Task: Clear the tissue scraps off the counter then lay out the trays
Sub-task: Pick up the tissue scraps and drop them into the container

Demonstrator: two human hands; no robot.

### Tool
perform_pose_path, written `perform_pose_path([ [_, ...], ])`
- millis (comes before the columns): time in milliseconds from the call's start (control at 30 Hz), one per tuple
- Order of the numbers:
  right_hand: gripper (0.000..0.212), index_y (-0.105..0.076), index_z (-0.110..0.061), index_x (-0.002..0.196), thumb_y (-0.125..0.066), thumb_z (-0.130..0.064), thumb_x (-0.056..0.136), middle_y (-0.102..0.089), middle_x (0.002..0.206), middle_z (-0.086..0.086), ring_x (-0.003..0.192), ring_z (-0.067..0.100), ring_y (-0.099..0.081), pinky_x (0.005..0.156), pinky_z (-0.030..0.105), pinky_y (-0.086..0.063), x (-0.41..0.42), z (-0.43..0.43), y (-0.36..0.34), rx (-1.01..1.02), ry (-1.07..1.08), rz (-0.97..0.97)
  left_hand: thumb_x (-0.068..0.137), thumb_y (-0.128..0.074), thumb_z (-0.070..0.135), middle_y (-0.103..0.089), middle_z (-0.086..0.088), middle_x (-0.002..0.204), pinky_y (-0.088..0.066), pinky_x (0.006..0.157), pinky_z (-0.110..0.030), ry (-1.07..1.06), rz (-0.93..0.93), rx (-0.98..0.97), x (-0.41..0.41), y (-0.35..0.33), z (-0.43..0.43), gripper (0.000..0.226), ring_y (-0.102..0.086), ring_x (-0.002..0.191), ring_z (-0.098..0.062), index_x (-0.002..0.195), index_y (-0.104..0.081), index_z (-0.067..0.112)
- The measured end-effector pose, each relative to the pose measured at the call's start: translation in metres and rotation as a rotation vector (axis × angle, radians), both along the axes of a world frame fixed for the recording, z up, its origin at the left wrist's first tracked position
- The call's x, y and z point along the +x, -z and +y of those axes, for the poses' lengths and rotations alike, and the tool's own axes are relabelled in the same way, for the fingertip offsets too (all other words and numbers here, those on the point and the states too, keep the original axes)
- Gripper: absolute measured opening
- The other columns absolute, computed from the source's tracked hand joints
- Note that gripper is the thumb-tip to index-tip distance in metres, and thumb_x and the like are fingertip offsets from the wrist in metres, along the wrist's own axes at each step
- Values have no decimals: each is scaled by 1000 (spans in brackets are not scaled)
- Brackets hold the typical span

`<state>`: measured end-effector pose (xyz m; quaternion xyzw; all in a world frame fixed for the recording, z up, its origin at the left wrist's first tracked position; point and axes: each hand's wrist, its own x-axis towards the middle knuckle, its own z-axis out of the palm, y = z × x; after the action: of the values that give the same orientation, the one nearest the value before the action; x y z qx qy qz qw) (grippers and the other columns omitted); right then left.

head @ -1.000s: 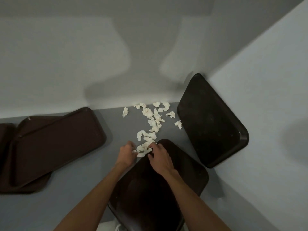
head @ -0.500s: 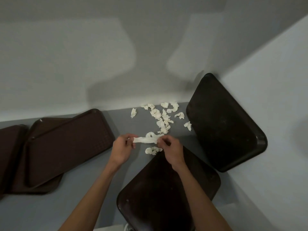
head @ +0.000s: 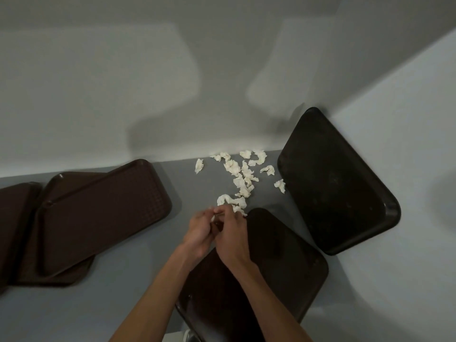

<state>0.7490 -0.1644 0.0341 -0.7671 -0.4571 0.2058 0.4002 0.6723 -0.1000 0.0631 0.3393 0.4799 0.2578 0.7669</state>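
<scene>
Several white tissue scraps (head: 243, 175) lie scattered on the grey counter (head: 138, 287) near the back wall. My left hand (head: 199, 229) and my right hand (head: 232, 233) are pressed together at the near end of the scatter, fingers curled, pinching a tissue scrap (head: 212, 218) that is mostly hidden between them. A larger crumpled piece (head: 232, 201) lies just beyond my fingertips. A dark brown tray (head: 291, 265) lies flat under my forearms. Another dark tray (head: 333, 186) stands tilted against the right wall.
Overlapping brown trays sit on the left: a top tray (head: 103, 213), one beneath it (head: 61, 277) and one at the far left edge (head: 12, 218). Grey walls close in the counter at the back and on the right.
Half a second ago my hands were apart with a strip of tissue stretched between them. They have since come together and the strip is bunched up inside my fingers.
</scene>
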Motion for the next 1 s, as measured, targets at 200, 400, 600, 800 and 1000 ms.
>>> perform_pose_path([
  [200,23,-54,-18,108,-68,-4,96,-76,98,-12,93,-6,-71,77,10,-51,8,-11,-3,76,-98,291,109,-31,2,-55,-9,63,-48,49,-24,-108,255,165,-17,13,18,33,-60,47,-12,94,-60,3],
  [400,14,-61,-25,105,-69,-14,98,-69,105,-5,99,9,-69,81,27,-62,56,-1,34,-114,14,-82,104,-40,42,-28,6,54,-21,51,-30,-148,412,186,-39,18,28,45,-24,47,-14,62,-32,28],
  [600,36,-58,-25,136,-61,-36,102,-59,132,11,123,33,-54,96,42,-52,52,18,70,-284,-268,-517,95,-46,32,-34,8,53,-25,54,-34,-59,476,250,-49,13,13,38,-30,52,-14,59,-37,27],
  [800,36,-57,-15,136,-59,-4,101,-60,129,13,125,30,-54,96,36,-53,26,30,83,-301,-414,-569,99,-48,18,-56,2,84,-41,69,-34,99,610,261,-68,21,-7,20,-50,74,-17,86,-63,16],
  [1000,27,-60,-4,125,-50,2,101,-64,125,19,120,32,-58,96,37,-53,16,37,85,-285,-402,-596,104,-31,0,-64,7,91,-43,59,-21,147,687,401,-91,27,-24,43,-55,74,-13,86,-64,20],
])
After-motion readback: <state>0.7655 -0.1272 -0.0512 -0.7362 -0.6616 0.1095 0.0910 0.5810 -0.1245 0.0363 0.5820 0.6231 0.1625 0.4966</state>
